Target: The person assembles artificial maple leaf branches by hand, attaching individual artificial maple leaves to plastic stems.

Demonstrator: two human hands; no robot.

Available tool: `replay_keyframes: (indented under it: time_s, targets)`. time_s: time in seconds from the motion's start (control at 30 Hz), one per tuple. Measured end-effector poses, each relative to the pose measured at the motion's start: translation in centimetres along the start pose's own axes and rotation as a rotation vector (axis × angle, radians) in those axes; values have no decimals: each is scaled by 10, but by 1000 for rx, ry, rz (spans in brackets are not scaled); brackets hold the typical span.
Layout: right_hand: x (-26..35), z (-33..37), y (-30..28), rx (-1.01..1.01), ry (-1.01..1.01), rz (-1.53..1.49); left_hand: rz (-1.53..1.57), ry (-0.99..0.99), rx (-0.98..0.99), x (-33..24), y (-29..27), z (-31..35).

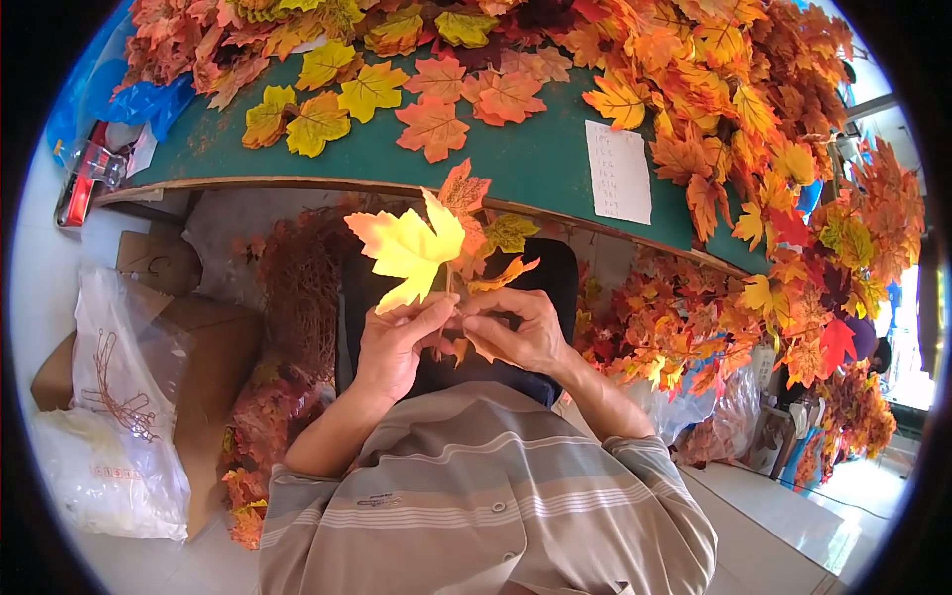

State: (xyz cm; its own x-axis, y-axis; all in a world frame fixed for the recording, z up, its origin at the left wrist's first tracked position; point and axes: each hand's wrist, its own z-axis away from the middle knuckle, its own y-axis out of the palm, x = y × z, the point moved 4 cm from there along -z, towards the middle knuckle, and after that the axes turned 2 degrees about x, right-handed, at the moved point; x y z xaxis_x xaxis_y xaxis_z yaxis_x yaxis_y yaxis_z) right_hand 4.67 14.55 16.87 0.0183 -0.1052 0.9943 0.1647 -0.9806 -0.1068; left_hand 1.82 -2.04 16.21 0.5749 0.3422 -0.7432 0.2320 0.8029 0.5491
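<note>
Between my hands, in front of my chest and below the table edge, is a small spray of artificial maple leaves. Its largest leaf is a bright yellow leaf (409,246) with orange on its left tips. Behind that stands an orange speckled leaf (463,190), and a yellow-green leaf (511,233) sticks out to the right. My left hand (402,342) pinches the stem under the yellow leaf between thumb and finger. Close beside it, my right hand (521,332) has its fingers closed at the stem, with an orange leaf just above them. The exact grip of its fingertips is partly hidden.
A green table (367,149) bears loose leaves and a handwritten paper slip (619,171). Leaf sprays (714,99) pile up at the right and hang over the edge. At left are a cardboard box (213,367), a white plastic bag (109,466) and a red-handled tool (77,193).
</note>
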Motion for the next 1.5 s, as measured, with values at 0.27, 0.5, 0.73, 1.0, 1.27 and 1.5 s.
replay_keyframes:
  time_s: [0.27, 0.5, 0.73, 1.0, 1.27, 1.5]
  targets:
    - [0, 0, 1, -8, -10, -10, -4, -14, -18, 5, -3, 0]
    - [2, 0, 1, -5, -5, 0, -36, 26, -23, 4, 0, 1]
    - [1, -1, 3, -5, -7, 16, -26, 77, -9, 4, -3, 0]
    - [-4, -1, 4, 6, 53, -62, -32, 64, -36, 7, -7, 1]
    - [-2, -2, 3, 0, 55, -40, -47, 25, -54, 5, -1, 1]
    - [1, -5, 11, -17, -35, -44, 59, -106, -5, 15, -7, 2]
